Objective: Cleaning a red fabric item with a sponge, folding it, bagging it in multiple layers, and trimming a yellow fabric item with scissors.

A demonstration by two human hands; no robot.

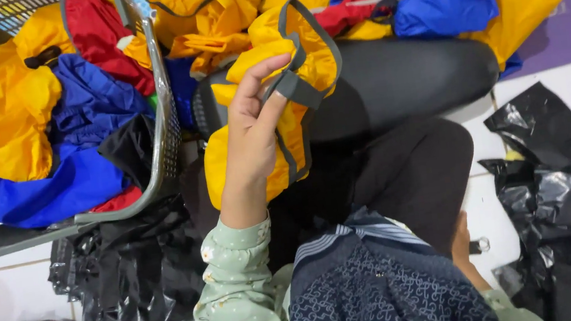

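I see my left hand (252, 124) pinching the grey strap (290, 83) of a yellow bag (272, 53) between closed fingers (267, 68); my right hand (461, 240) is mostly hidden, so I cannot tell its grip.

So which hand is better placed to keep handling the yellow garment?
Probably the left hand: its fingers already pinch the yellow garment by its grey strap. The right hand is low beside the leg, mostly hidden.

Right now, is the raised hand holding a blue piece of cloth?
No, the left hand pinches the grey strap of a yellow cloth bag.

Bright even light, glare on black plastic (567, 206), blurred bottom-left corner
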